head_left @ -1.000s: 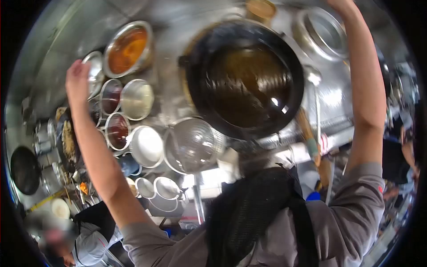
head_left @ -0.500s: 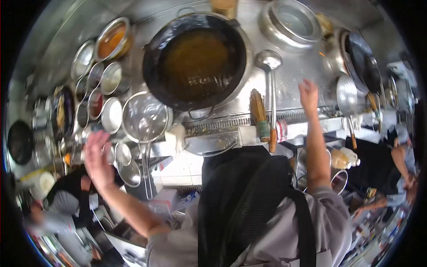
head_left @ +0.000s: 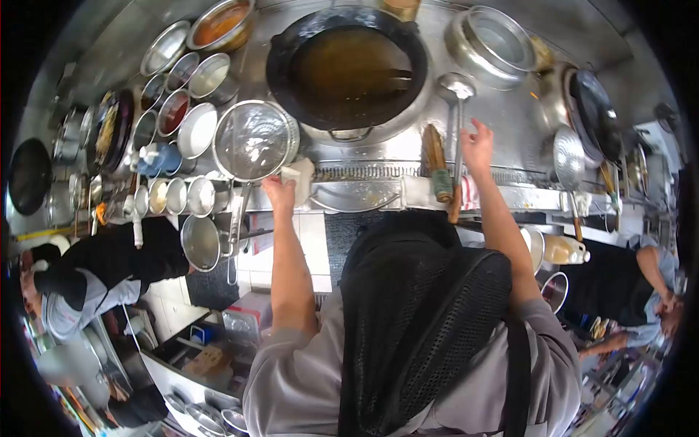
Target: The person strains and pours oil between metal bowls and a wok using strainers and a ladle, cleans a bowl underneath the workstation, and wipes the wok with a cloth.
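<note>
My left hand (head_left: 279, 192) is at the front edge of the stove, its fingers closed on the near-left corner of a folded white cloth (head_left: 302, 177). Just beyond it rests a round wire-mesh strainer (head_left: 256, 142), its long handle sticking out past the edge. My right hand (head_left: 477, 149) hovers with fingers apart and holds nothing. Beside it, to the left, a long ladle (head_left: 459, 87) lies with its wooden handle over the edge. A bamboo brush (head_left: 435, 156) bound in green lies along the ladle. Ahead stands a big black wok (head_left: 280, 69) holding brownish liquid.
Metal bowls of sauces and seasonings crowd the left, including a white-filled bowl (head_left: 196, 131). A lidded metal pot (head_left: 466, 54) stands at the back right. A perforated skimmer (head_left: 569, 156) lies on the right. Other people are at work on both sides.
My left hand has come in from the far left to the white cloth. My right hand has shifted left, closer to the ladle. The camera view has turned somewhat.
</note>
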Motion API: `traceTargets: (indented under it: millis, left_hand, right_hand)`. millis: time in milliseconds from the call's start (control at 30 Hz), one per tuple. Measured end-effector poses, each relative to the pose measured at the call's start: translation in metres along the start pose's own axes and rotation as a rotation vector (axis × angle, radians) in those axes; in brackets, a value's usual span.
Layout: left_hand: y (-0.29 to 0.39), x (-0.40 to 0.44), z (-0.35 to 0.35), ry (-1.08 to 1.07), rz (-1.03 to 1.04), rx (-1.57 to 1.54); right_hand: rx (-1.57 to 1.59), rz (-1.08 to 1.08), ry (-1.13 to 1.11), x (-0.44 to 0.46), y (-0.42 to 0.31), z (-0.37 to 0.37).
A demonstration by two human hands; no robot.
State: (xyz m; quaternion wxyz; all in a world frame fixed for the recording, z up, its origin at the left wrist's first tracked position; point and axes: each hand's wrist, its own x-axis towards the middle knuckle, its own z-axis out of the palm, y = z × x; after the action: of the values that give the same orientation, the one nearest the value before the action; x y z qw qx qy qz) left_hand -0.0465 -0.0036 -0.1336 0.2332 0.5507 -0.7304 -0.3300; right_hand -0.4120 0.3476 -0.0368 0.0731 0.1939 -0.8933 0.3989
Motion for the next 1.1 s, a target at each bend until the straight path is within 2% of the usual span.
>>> traceTargets:
  millis: [100,133,233,333,400,500,533,567,600,633,667,767,800,833,900,967,1000,1100]
  left_hand:
    - [-0.006,0.003,0.006,-0.078,0.169,0.036]
    - [0.002,-0.002,0.001,-0.154,0.122,0.022]
    - [0.015,-0.02,-0.019,-0.158,0.085,-0.08]
    - [0.001,-0.023,-0.039,-0.163,0.027,-0.144]
    - [-0.002,-0.032,-0.045,-0.173,0.022,-0.119]
    - [-0.049,-0.015,-0.035,-0.105,0.146,0.051]
    - [-0.028,-0.022,-0.04,-0.128,0.126,0.014]
    - [-0.02,-0.027,-0.041,-0.198,-0.046,-0.228]
    - [-0.02,-0.029,-0.039,-0.193,-0.015,-0.196]
    - [-0.021,-0.03,-0.037,-0.183,0.014,-0.165]
    - [-0.008,-0.034,-0.038,-0.158,-0.005,-0.15]
    - [-0.008,-0.031,-0.042,-0.001,0.304,0.223]
    - [0.031,-0.041,-0.04,0.105,0.287,0.234]
    - [0.069,-0.051,-0.04,0.12,0.353,0.302]
    - [0.163,-0.075,-0.02,0.028,0.469,0.102]
    - [0.232,-0.095,0.021,-0.253,0.464,-0.124]
    - [0.272,-0.107,0.045,-0.322,0.569,-0.171]
    - [0.371,-0.117,0.127,-0.545,0.868,-0.227]
  right_hand:
    - [-0.196,-0.013,0.058,-0.005,0.045,0.031]
    - [-0.259,-0.006,0.076,-0.009,0.053,0.036]
    - [-0.229,0.239,-0.061,-0.02,0.065,0.051]
    - [-0.137,0.31,-0.148,-0.026,0.071,0.068]
    - [-0.039,0.332,-0.109,-0.025,0.086,0.08]
    - [0.037,0.426,-0.129,-0.021,0.062,0.047]
    - [0.063,0.457,-0.139,-0.019,0.051,0.031]
    - [0.062,0.463,-0.101,-0.019,0.05,0.02]
    - [0.063,0.466,-0.076,-0.019,0.057,0.01]
    - [0.041,0.322,0.052,-0.015,0.075,0.009]
    - [0.081,0.268,0.115,0.002,0.087,0.002]
    - [0.046,0.259,0.09,0.082,0.072,-0.056]
    - [-0.012,0.286,0.101,0.111,0.072,-0.069]
    - [-0.034,0.286,0.106,0.14,0.083,-0.075]
    - [-0.098,0.319,0.103,0.204,0.112,-0.077]
    - [-0.092,0.405,0.068,0.265,0.141,-0.068]
    - [-0.044,0.459,0.035,0.289,0.147,-0.066]
    - [-0.041,0.511,-0.34,0.339,0.14,-0.075]
